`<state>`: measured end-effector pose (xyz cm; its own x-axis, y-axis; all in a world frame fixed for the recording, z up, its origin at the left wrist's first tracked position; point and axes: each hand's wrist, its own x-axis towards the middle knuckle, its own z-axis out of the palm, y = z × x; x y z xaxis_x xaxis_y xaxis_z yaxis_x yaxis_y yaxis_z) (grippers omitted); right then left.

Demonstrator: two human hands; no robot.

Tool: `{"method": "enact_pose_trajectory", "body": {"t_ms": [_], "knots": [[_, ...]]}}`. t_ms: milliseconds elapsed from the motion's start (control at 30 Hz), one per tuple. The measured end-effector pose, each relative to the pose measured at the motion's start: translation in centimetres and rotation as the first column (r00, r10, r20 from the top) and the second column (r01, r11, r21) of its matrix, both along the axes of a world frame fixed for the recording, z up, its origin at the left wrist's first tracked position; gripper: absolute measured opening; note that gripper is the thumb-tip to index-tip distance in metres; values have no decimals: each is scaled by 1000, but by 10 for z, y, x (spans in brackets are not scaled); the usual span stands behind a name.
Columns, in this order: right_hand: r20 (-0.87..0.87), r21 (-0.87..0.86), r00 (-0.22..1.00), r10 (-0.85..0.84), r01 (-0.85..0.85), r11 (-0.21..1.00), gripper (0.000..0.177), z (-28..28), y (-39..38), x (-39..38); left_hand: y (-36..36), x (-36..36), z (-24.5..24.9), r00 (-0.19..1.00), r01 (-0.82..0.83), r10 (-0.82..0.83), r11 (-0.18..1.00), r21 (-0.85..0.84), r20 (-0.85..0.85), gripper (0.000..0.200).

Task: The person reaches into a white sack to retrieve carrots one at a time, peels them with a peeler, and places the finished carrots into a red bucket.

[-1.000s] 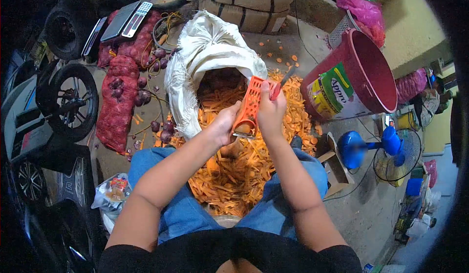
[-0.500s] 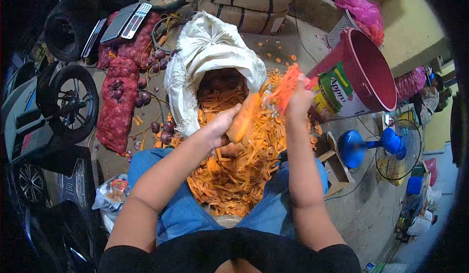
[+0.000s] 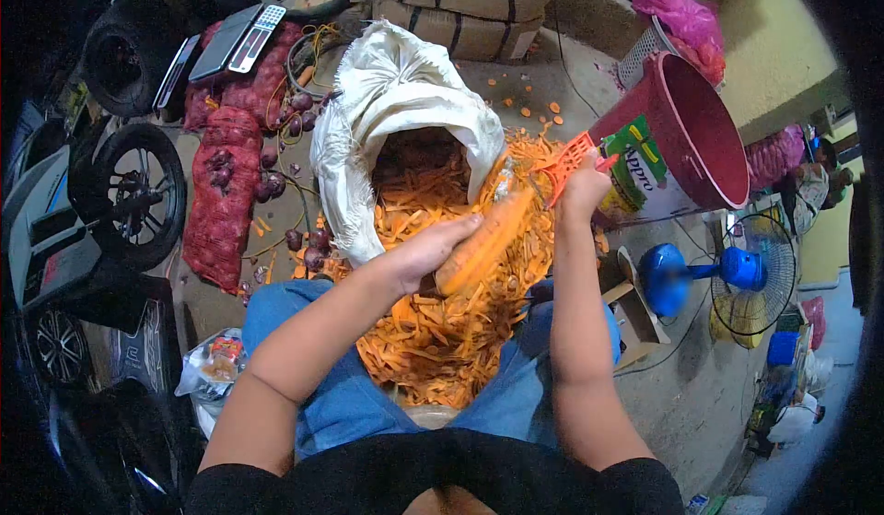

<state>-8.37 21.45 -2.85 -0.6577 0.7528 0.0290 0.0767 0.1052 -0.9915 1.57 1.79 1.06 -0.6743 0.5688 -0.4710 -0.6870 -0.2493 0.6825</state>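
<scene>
My left hand (image 3: pixel 435 251) is closed round the lower end of a large carrot (image 3: pixel 488 239), whose upper part is blurred by motion. Just off the carrot's far end, my right hand (image 3: pixel 585 193) grips a red-orange peeler (image 3: pixel 564 167) with a perforated, lattice-like body. Below both hands lies a thick heap of carrot peelings (image 3: pixel 442 345) between my knees. The heap runs up into the mouth of a white woven sack (image 3: pixel 345 169), where more peelings sit in shadow.
A dark red bucket (image 3: pixel 672 100) leans at the right, beside a blue fan (image 3: pixel 737 271) and an open cardboard box (image 3: pixel 640 331). At the left are a net bag of red onions (image 3: pixel 221 206), a digital scale (image 3: pixel 226 43) and a motorbike wheel (image 3: pixel 138 197).
My right hand and the peeler have moved slightly right and down. The carrot has swung to a lower, more slanted angle, its far end shifting right.
</scene>
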Motion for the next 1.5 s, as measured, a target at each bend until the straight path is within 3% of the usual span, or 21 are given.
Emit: {"method": "enact_pose_trajectory", "body": {"t_ms": [67,133,200,267,333,400,500,600,700,767,867,933,1033,1100,1233,1267,1300,1333,1400,1433,1500], "knots": [[17,-66,998,62,-61,996,22,22,-21,14,-5,-9,-6,991,-6,1,999,37,135,34],[-406,-267,890,210,-335,903,20,25,-48,24,-6,-17,-18,975,-162,165,986,-32,148,38],[-289,53,861,420,-423,904,19,18,-69,40,-4,-22,-27,967,-191,165,974,124,193,36],[-234,123,799,554,-541,832,19,23,-89,58,1,-25,-35,954,-262,219,941,216,204,35],[-150,183,821,551,-524,832,20,29,-88,61,2,-20,-29,944,-304,289,949,82,156,35],[-139,219,876,462,-428,877,21,24,-79,52,-2,-17,-26,993,-75,81,995,-73,82,35],[-91,38,990,107,-104,994,23,12,-32,12,1,-7,-9,997,10,-6,999,-45,76,35],[-65,100,998,5,2,995,21,-1,2,1,0,-7,-3,994,40,-39,999,-13,103,36],[-409,-159,883,231,-318,935,17,30,-39,22,-5,-21,-38,983,-104,86,989,108,159,38],[-345,121,835,429,-414,902,17,33,-71,44,-2,-21,-37,976,-159,138,981,116,171,37],[-106,291,828,550,-503,814,18,31,-88,66,-2,-20,-35,976,-169,155,982,83,152,37],[-115,355,867,484,-420,835,19,21,-82,58,-3,-18,-34,992,-88,87,996,6,93,38],[-262,163,937,231,-193,968,23,22,-47,23,-1,-9,-12,991,-17,15,1000,13,133,38],[-12,105,999,-48,49,993,25,7,-12,5,-2,-5,-4,986,50,-61,996,73,156,39],[-192,-242,979,63,-109,964,27,31,-25,16,-9,-15,-34,975,44,-104,957,287,198,40],[-192,-240,979,67,-113,964,27,30,-39,22,-9,-19,-33,981,-21,-11,987,162,193,40],[-272,-59,944,185,-208,976,26,29,-50,27,-9,-21,-33,981,-87,80,996,34,177,40],[-327,129,893,309,-282,951,24,28,-59,31,-10,-23,-36,981,-89,82,995,33,177,40],[-97,194,911,400,-377,906,20,25,-73,44,-10,-25,-41,971,-171,123,957,236,206,39],[-97,193,911,401,-378,905,20,23,-75,46,-9,-25,-36,959,-216,165,952,218,230,39],[-152,-78,884,442,-456,886,20,18,-78,47,-6,-26,-38,946,-259,185,926,274,267,38]]}}
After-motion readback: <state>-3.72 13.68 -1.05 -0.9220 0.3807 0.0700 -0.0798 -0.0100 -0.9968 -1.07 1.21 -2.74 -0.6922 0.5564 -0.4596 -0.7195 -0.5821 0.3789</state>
